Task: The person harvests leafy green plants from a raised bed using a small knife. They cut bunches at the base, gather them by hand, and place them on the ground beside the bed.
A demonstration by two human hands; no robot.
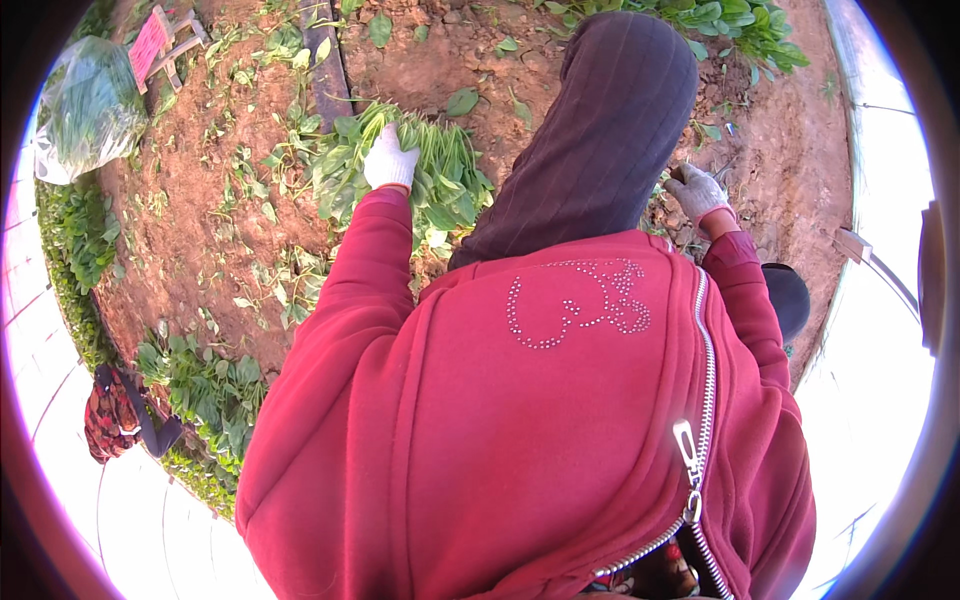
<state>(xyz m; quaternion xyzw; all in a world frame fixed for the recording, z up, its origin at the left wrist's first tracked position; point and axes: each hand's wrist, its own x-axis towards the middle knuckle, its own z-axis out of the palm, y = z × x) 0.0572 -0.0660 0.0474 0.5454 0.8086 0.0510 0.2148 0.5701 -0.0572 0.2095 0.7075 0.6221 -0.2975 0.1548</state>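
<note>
My left hand [391, 159], in a white knitted glove, rests on the stems of a pile of leafy greens [450, 176] lying on the soil; whether its fingers grip any stems cannot be made out. The pile's leaves spread towards me and to the left. To the right of my dark-trousered knee is my right hand [697, 191], in a soiled whitish glove with a pink cuff, low over the ground. Its fingers are bent, and what lies in or under them is too small to tell.
Beyond the pile, a dark narrow strip [327, 67] runs along the soil. A stuffed clear plastic bag [94, 105] stands at the upper left beside a small wooden stool with a pink top [150, 46]. Leafy plants [739, 26] grow at the top right. Another person [112, 412] is at the lower left.
</note>
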